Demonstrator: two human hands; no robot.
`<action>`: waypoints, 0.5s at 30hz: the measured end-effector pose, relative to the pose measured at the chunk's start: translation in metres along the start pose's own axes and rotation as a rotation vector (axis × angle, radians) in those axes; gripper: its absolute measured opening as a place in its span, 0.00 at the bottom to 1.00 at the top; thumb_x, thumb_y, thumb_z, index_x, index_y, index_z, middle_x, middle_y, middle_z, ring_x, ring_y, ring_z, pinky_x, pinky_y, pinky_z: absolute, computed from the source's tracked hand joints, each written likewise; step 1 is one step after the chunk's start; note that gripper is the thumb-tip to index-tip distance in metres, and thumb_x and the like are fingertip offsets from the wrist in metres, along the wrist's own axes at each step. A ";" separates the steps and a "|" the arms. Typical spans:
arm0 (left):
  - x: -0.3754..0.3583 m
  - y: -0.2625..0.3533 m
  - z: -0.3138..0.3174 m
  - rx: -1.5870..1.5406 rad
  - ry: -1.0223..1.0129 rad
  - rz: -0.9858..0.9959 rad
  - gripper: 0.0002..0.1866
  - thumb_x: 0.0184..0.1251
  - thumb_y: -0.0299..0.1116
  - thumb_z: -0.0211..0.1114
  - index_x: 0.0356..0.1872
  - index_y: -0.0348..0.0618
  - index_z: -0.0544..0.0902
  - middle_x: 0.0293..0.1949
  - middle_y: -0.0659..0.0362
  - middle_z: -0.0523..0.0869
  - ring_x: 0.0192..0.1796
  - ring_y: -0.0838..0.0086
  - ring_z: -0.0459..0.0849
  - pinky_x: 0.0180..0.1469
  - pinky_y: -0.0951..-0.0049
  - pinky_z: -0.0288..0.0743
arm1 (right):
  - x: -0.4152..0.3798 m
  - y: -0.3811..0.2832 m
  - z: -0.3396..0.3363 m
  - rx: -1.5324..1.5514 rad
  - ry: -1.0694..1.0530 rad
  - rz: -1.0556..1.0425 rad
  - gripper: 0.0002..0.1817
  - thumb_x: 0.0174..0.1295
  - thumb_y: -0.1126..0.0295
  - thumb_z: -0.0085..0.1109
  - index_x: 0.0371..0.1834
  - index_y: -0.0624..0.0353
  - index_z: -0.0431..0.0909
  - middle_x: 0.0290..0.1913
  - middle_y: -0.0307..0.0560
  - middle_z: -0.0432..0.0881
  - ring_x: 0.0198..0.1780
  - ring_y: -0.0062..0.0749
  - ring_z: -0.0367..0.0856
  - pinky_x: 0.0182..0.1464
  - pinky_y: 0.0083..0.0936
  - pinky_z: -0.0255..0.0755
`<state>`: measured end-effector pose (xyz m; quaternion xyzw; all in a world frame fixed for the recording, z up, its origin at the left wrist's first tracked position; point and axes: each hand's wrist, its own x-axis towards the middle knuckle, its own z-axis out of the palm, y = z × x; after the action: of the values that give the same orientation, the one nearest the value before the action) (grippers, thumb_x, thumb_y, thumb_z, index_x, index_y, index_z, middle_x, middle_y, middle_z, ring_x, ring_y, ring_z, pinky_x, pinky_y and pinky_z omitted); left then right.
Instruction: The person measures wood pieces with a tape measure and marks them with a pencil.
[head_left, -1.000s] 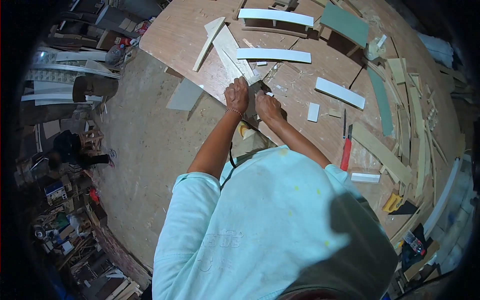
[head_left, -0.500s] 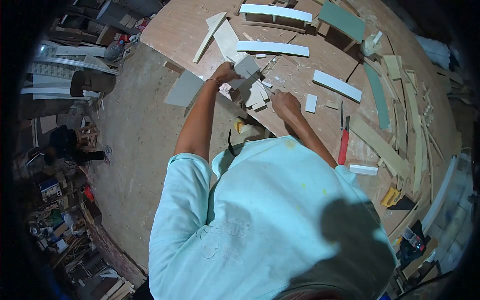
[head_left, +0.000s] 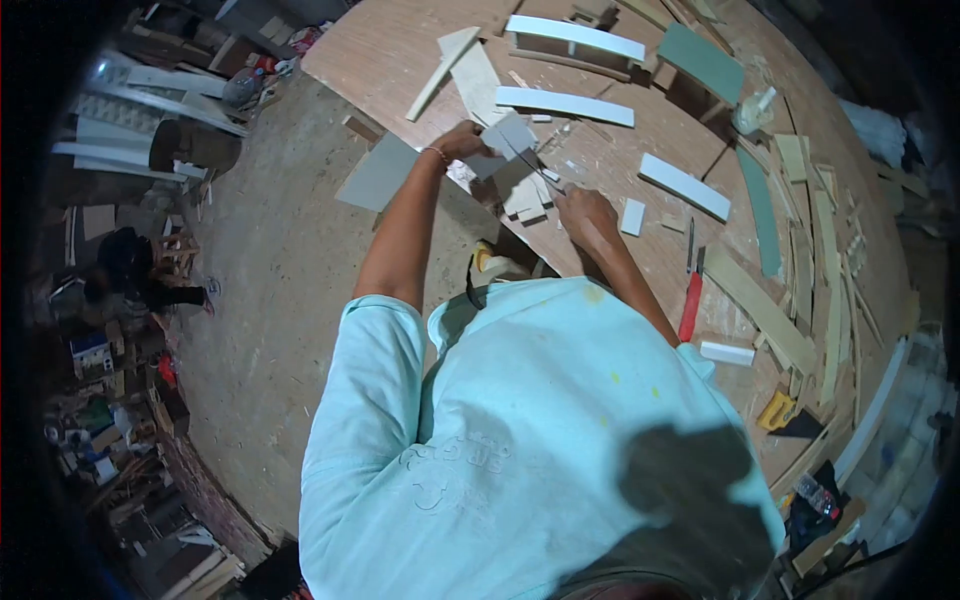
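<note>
My left hand (head_left: pixel 462 143) is closed on the edge of a small pale board (head_left: pixel 510 135) at the bench's near left edge. In my right hand (head_left: pixel 588 213), the fingers are wrapped round the handle end of a thin-bladed tool (head_left: pixel 548 178). Its narrow dark blade points up and left and meets the small board. I cannot make out exactly what kind of tool it is. Light offcuts (head_left: pixel 525 200) lie under and beside the board. A small white block (head_left: pixel 632 217) rests just right of my right hand.
White curved strips (head_left: pixel 565 105) and a green panel (head_left: pixel 700 62) are on the wooden bench (head_left: pixel 370 60). Right of me lie a red-handled tool (head_left: pixel 691 305), a yellow-handled saw (head_left: pixel 777 410) and long wood strips (head_left: pixel 830 270). A grey panel (head_left: pixel 378 172) juts past the bench edge.
The whole view has shifted slightly. Both hands have moved a little forward over the bench, and the blade now reaches further across the small board. Both grips look the same.
</note>
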<state>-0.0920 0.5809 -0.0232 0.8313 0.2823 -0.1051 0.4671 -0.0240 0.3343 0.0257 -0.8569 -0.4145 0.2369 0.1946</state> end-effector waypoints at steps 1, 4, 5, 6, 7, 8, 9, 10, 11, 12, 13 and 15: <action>0.000 0.000 0.001 0.002 0.017 0.024 0.20 0.33 0.35 0.68 0.31 0.33 0.77 0.27 0.57 0.79 0.29 0.72 0.75 0.34 0.76 0.68 | -0.001 0.000 0.001 0.015 -0.007 0.027 0.18 0.54 0.59 0.40 0.31 0.66 0.71 0.28 0.64 0.74 0.33 0.53 0.74 0.37 0.40 0.66; -0.001 0.011 0.004 0.140 0.080 0.049 0.19 0.34 0.36 0.68 0.28 0.33 0.77 0.25 0.57 0.79 0.28 0.74 0.74 0.34 0.75 0.67 | -0.002 0.001 0.008 -0.004 0.010 0.043 0.18 0.54 0.60 0.41 0.31 0.66 0.71 0.28 0.64 0.74 0.33 0.54 0.74 0.37 0.40 0.66; -0.006 0.014 0.006 0.153 0.102 0.097 0.17 0.35 0.36 0.67 0.26 0.35 0.76 0.24 0.53 0.78 0.28 0.68 0.76 0.33 0.71 0.68 | -0.001 0.002 0.011 0.003 0.009 0.041 0.17 0.54 0.60 0.40 0.31 0.66 0.71 0.28 0.64 0.74 0.34 0.55 0.73 0.37 0.41 0.66; -0.007 0.015 0.010 0.154 0.103 0.102 0.17 0.35 0.36 0.67 0.26 0.35 0.76 0.24 0.53 0.78 0.28 0.68 0.76 0.33 0.71 0.68 | -0.001 0.001 0.013 0.002 0.014 0.041 0.17 0.54 0.60 0.40 0.31 0.66 0.71 0.28 0.64 0.74 0.34 0.55 0.73 0.37 0.41 0.66; -0.007 0.017 0.014 0.341 0.191 0.149 0.17 0.35 0.36 0.67 0.25 0.35 0.75 0.24 0.50 0.78 0.30 0.64 0.76 0.33 0.68 0.68 | -0.001 -0.001 0.014 0.007 -0.031 0.085 0.18 0.55 0.60 0.40 0.33 0.65 0.71 0.31 0.63 0.74 0.36 0.54 0.73 0.39 0.41 0.65; -0.007 0.018 0.019 0.528 0.279 0.195 0.16 0.36 0.36 0.66 0.24 0.36 0.73 0.25 0.47 0.77 0.31 0.59 0.77 0.33 0.66 0.68 | -0.001 -0.002 0.016 0.011 -0.078 0.130 0.18 0.56 0.59 0.39 0.35 0.65 0.70 0.34 0.62 0.74 0.39 0.53 0.72 0.41 0.40 0.65; -0.011 0.022 0.024 0.574 0.279 0.171 0.17 0.37 0.36 0.65 0.26 0.37 0.70 0.27 0.45 0.76 0.34 0.55 0.76 0.33 0.63 0.68 | -0.001 -0.001 0.021 -0.002 -0.063 0.117 0.17 0.56 0.60 0.38 0.35 0.65 0.70 0.32 0.62 0.74 0.39 0.53 0.72 0.40 0.41 0.65; -0.015 0.027 0.030 0.574 0.281 0.175 0.17 0.37 0.36 0.65 0.26 0.37 0.70 0.27 0.45 0.76 0.34 0.55 0.76 0.33 0.63 0.68 | -0.001 0.001 0.026 -0.004 -0.059 0.118 0.17 0.56 0.60 0.38 0.35 0.65 0.70 0.32 0.62 0.74 0.39 0.53 0.72 0.40 0.41 0.65; -0.020 0.032 0.036 0.602 0.314 0.146 0.15 0.39 0.35 0.63 0.26 0.38 0.69 0.27 0.46 0.77 0.34 0.56 0.76 0.33 0.63 0.68 | 0.000 0.003 0.030 -0.006 -0.036 0.106 0.17 0.57 0.61 0.38 0.34 0.65 0.69 0.31 0.63 0.74 0.38 0.53 0.73 0.39 0.41 0.65; -0.021 0.034 0.040 0.628 0.346 0.116 0.14 0.40 0.33 0.62 0.27 0.38 0.69 0.27 0.47 0.77 0.34 0.57 0.76 0.33 0.62 0.69 | -0.001 0.004 0.033 -0.010 -0.015 0.095 0.17 0.57 0.61 0.38 0.33 0.66 0.69 0.30 0.63 0.74 0.37 0.53 0.73 0.39 0.42 0.65; -0.016 0.024 0.046 0.643 0.420 0.185 0.12 0.41 0.30 0.58 0.28 0.37 0.67 0.27 0.48 0.77 0.33 0.57 0.77 0.33 0.62 0.69 | -0.002 0.006 0.035 -0.014 -0.017 0.097 0.17 0.57 0.61 0.38 0.33 0.66 0.69 0.30 0.63 0.74 0.37 0.53 0.73 0.39 0.42 0.65; -0.014 0.021 0.054 0.658 0.412 0.177 0.12 0.41 0.29 0.58 0.29 0.37 0.69 0.28 0.48 0.77 0.34 0.58 0.77 0.33 0.63 0.71 | -0.002 0.008 0.039 -0.042 0.024 0.065 0.16 0.57 0.62 0.38 0.31 0.67 0.68 0.27 0.64 0.74 0.34 0.54 0.74 0.36 0.42 0.66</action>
<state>-0.0867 0.5227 -0.0316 0.9614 0.2484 0.0196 0.1169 -0.0423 0.3330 -0.0102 -0.8765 -0.3889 0.2243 0.1738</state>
